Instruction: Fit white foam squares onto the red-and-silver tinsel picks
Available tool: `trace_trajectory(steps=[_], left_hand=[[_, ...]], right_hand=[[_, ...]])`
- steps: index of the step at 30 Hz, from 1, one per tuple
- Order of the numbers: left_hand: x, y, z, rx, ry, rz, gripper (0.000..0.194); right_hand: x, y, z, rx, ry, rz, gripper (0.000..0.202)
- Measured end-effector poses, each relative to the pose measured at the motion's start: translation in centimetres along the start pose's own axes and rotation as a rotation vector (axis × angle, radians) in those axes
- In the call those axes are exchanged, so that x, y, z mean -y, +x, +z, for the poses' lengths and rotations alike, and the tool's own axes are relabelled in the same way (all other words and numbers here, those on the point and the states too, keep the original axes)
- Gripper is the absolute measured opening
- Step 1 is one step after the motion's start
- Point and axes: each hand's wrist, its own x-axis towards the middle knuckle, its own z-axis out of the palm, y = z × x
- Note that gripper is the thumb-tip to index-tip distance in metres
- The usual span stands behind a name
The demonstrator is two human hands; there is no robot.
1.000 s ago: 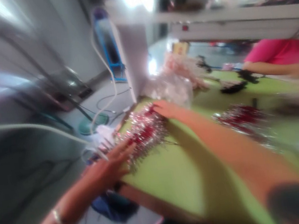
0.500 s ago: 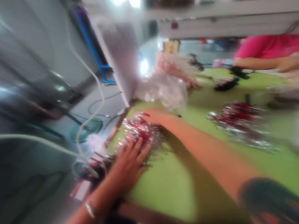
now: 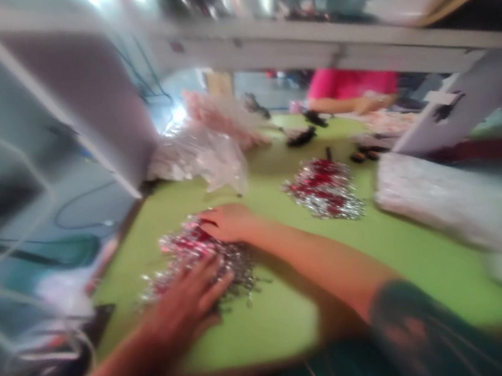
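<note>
A heap of red and silver tinsel [image 3: 196, 245] lies left of centre in the frame, its lower part covered by the left hand [image 3: 189, 296]. That hand is laid palm down with its fingers stretched out and slightly spread; it presses on the strands rather than closing round them. The right hand [image 3: 228, 222] rests at the heap's upper edge, fingers bent down into it; blur hides whether they grip anything. The right forearm runs toward the lower right, across the space below a second tinsel heap [image 3: 323, 190], which lies right of centre and apart from both hands.

All this is on a green tabletop [image 3: 253, 337]. Just beyond the first heap, a clear plastic bag [image 3: 200, 158] takes up the upper-left part of the table, with pale pink material [image 3: 217, 115] behind it. Dark pieces [image 3: 300, 137] lie at upper centre. A bulky whitish package [image 3: 458, 202] blocks the right side, and an upright panel [image 3: 90, 105] bounds the upper left. Beneath the shelf [image 3: 260, 53], a co-worker's pink sleeve [image 3: 341, 83] shows.

Since a second ago the view has swung rightward, bringing the package fully in; the left hand, then at the heap's near edge, now reaches well over it.
</note>
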Motion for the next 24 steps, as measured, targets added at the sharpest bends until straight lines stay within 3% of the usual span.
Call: trace_trajectory(steps=[3, 9, 16, 20, 24], left_hand=[[-1.7, 2.0, -0.6, 0.018, -0.027, 0.071, 0.062], [-7.1, 7.1, -1.4, 0.067, -0.097, 0.22, 0.063], [-11.8, 12.8, 0.2, 0.01, -0.161, 0.41, 0.058], [-13.5, 17.2, 1.3, -0.027, -0.17, 0.453, 0.055], [-14.1, 21.9, 2.1, -0.045, -0.154, 0.407, 0.053]], right_hand=[[-1.1, -3.3, -0.1, -0.037, 0.0, 0.023, 0.048], [-3.4, -11.0, -1.4, -0.067, 0.021, 0.073, 0.043], [-7.6, -19.3, -3.7, -0.071, 0.044, 0.173, 0.043], [-11.7, -21.8, -4.9, -0.108, 0.077, 0.166, 0.041], [-15.7, -22.5, -6.7, -0.122, 0.098, 0.158, 0.038]])
